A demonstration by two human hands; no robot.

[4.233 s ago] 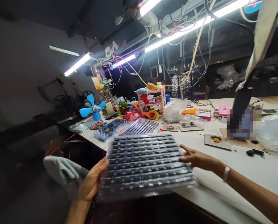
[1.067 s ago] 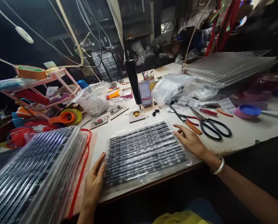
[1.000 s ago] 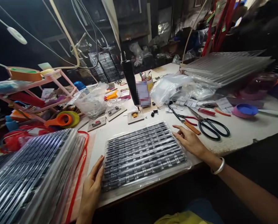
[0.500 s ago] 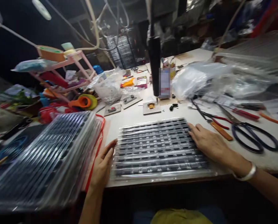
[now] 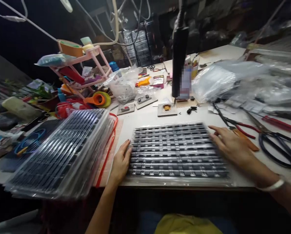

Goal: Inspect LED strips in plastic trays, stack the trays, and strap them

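White table [image 5: 145,118], cluttered. Clear component tray [image 5: 177,152] flat at near edge; tray stack [image 5: 62,152] overhangs near-left corner. Scissors [image 5: 279,146], red-handled pliers [image 5: 235,125] toward right edge. Pink rack [image 5: 84,65], plastic bags [image 5: 216,81] toward the far edge.

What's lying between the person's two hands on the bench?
In the head view, a clear plastic tray filled with rows of small dark parts lies flat between them. The left hand rests at its left edge, the right hand at its right edge.

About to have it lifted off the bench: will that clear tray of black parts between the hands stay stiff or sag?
The clear tray looks like thin moulded plastic, so it would probably flex if lifted by one edge. Left hand and right hand rest flat at opposite ends; supporting both seems wise. Its glossy surface may be slippery.
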